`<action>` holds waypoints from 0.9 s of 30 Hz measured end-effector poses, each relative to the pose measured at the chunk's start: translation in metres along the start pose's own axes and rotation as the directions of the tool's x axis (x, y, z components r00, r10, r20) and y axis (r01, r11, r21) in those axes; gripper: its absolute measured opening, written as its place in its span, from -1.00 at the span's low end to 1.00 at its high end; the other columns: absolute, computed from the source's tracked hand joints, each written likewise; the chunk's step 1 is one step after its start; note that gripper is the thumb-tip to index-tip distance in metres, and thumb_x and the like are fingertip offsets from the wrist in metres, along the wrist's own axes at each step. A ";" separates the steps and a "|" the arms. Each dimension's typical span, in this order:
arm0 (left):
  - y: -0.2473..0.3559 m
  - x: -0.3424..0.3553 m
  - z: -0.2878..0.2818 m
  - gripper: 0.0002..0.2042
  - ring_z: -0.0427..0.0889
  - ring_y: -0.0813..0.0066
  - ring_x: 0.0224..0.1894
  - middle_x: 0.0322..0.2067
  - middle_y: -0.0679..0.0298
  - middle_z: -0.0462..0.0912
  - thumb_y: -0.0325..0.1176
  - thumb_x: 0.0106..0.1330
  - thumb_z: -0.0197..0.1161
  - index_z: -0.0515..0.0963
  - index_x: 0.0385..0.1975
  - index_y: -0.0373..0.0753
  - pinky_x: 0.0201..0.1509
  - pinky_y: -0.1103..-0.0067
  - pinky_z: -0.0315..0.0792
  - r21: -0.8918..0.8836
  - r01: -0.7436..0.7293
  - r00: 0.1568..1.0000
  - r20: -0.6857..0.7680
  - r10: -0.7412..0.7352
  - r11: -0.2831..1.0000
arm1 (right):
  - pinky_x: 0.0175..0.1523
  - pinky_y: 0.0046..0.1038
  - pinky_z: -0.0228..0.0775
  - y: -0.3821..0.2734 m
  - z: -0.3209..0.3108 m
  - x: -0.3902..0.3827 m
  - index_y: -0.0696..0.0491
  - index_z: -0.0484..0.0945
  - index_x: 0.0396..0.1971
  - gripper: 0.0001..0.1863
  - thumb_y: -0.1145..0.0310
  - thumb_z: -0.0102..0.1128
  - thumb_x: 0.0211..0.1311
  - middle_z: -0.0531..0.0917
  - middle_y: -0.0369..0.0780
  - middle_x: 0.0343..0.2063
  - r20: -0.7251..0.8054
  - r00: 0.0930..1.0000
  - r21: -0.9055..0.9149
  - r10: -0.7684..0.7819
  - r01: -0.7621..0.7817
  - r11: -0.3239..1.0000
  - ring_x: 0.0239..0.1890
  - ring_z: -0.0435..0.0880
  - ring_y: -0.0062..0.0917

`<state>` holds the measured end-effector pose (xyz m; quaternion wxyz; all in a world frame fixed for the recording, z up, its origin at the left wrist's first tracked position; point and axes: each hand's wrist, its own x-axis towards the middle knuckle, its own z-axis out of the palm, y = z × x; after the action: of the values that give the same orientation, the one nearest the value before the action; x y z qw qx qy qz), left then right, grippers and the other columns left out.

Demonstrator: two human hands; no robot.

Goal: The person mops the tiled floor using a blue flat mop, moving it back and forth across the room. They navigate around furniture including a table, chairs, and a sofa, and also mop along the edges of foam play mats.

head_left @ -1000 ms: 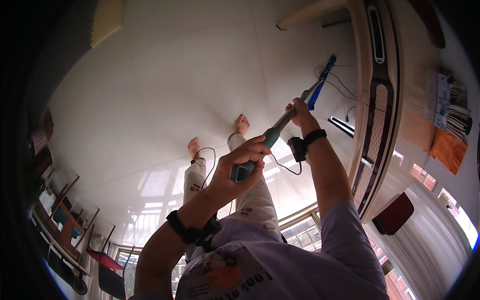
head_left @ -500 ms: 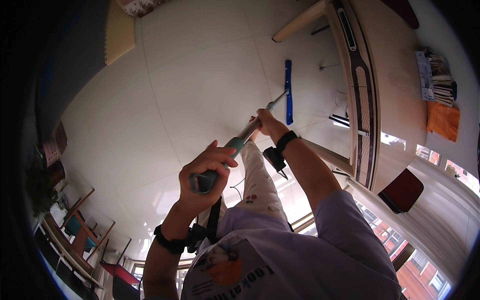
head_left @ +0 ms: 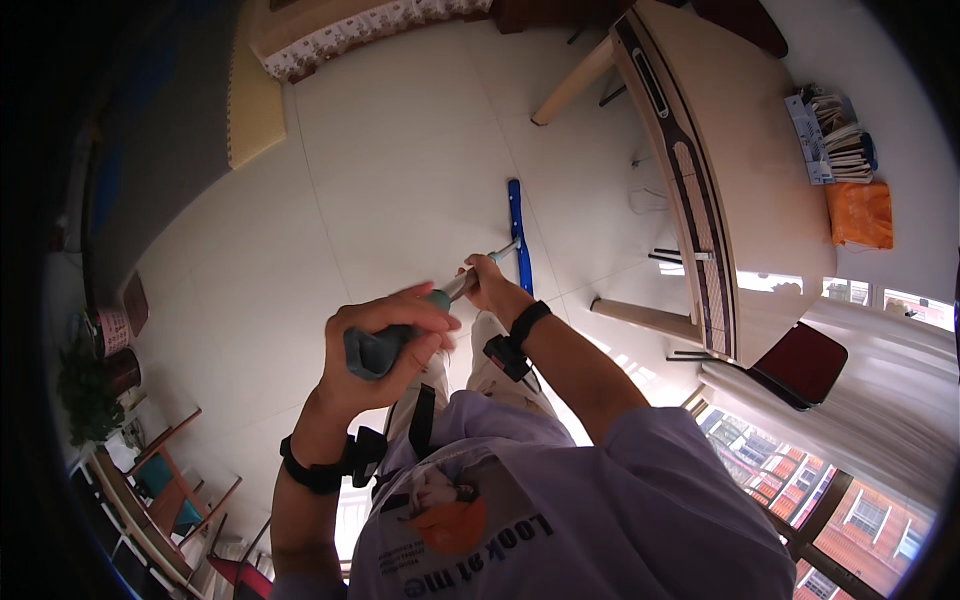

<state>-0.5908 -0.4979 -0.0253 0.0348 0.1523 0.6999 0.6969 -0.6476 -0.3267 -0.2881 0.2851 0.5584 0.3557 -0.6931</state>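
Note:
My left hand is closed round the dark grey-green grip at the top of a long-handled flat mop. Further down the pole, my right hand grips the metal shaft. The shaft runs forward to a long blue mop head lying flat on the pale tiled floor, just ahead of me. Black straps with small devices circle both wrists. My trousered legs show beneath my arms.
A light wooden table fills the right, bearing an orange bag and papers, with red-backed chairs nearby. A yellow mat edge lies upper left; plants and wooden furniture line the left.
My hands and the mop have moved leftward in the view, and the blue head sits lower and farther left. The room has shifted too, showing patterned-fabric furniture at the top.

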 end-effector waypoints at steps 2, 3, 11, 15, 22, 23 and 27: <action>0.002 0.007 -0.003 -0.95 0.62 0.41 -0.40 -0.57 0.21 0.61 -0.56 0.08 0.17 0.50 -0.46 -0.30 0.16 0.26 0.28 -0.014 -0.011 0.994 0.106 0.012 1.000 | -0.35 -0.47 0.51 -0.005 -0.006 0.005 0.10 0.27 -0.42 -0.89 0.46 -0.02 0.08 0.42 -0.22 -0.52 0.039 0.999 0.041 -0.009 0.008 0.999 -0.47 0.55 -0.46; 0.001 0.010 0.000 -0.94 0.56 0.53 -0.52 -0.57 0.28 0.61 -0.59 0.03 0.19 0.53 -0.50 -0.29 0.12 0.35 0.35 -0.014 -0.043 0.996 0.072 0.043 0.999 | -0.35 -0.48 0.49 -0.008 -0.010 0.010 0.10 0.27 -0.43 -0.90 0.46 -0.02 0.08 0.41 -0.22 -0.53 0.065 0.997 0.028 -0.039 0.037 0.999 -0.48 0.53 -0.46; -0.027 0.077 0.040 -0.92 0.63 0.36 -0.35 -0.49 0.21 0.62 -0.61 -0.01 0.19 0.50 -0.53 -0.27 0.17 0.30 0.29 0.010 -0.043 0.969 0.245 0.040 0.999 | -0.35 -0.47 0.40 -0.090 -0.038 0.047 0.09 0.27 -0.54 -0.92 0.53 -0.02 -0.01 0.39 -0.22 -0.62 0.300 0.932 0.300 -0.203 0.110 0.947 -0.57 0.42 -0.49; -0.056 0.128 0.072 -0.87 0.59 0.34 -0.18 -0.32 0.22 0.61 -0.61 0.03 0.17 0.49 -0.42 -0.24 0.25 0.32 0.19 0.045 0.003 0.943 0.333 -0.018 0.999 | -0.52 -0.65 0.38 -0.164 -0.052 0.072 0.04 0.23 -0.64 -0.84 0.55 0.01 -0.06 0.31 -0.30 -0.71 0.339 0.905 0.557 -0.256 0.026 0.830 -0.67 0.34 -0.59; -0.135 0.216 0.117 -0.77 0.47 0.31 0.04 -0.20 0.25 0.56 -0.62 0.03 0.16 0.49 -0.28 -0.24 0.10 0.44 0.38 0.054 -0.017 0.967 0.256 0.003 0.998 | -0.50 -0.65 0.40 -0.283 -0.083 0.138 0.07 0.27 -0.70 -0.86 0.52 0.00 -0.08 0.35 -0.29 -0.73 0.486 0.795 0.696 -0.363 -0.101 0.711 -0.67 0.33 -0.61; -0.150 0.229 0.120 -0.76 0.46 0.31 0.05 -0.20 0.25 0.56 -0.62 0.03 0.16 0.49 -0.28 -0.25 0.08 0.44 0.40 0.040 -0.055 0.958 0.284 0.041 0.998 | -0.49 -0.66 0.41 -0.296 -0.088 0.147 0.07 0.27 -0.71 -0.86 0.52 0.01 -0.08 0.35 -0.30 -0.73 0.485 0.775 0.707 -0.405 -0.075 0.703 -0.66 0.33 -0.62; -0.204 0.274 0.136 -0.85 0.39 0.26 0.12 -0.10 0.22 0.51 -0.54 0.07 0.16 0.49 -0.33 -0.25 0.13 0.43 0.38 0.012 -0.058 0.936 0.349 0.050 0.998 | -0.48 -0.67 0.43 -0.351 -0.105 0.186 0.05 0.30 -0.71 -0.88 0.50 0.01 -0.09 0.37 -0.34 -0.75 0.414 0.767 0.752 -0.491 0.016 0.659 -0.67 0.36 -0.65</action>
<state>-0.8497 -0.2916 -0.1852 0.1372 0.2927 0.6858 0.6521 -0.9061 -0.0361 -0.4216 0.0361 0.3224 0.0327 -0.9453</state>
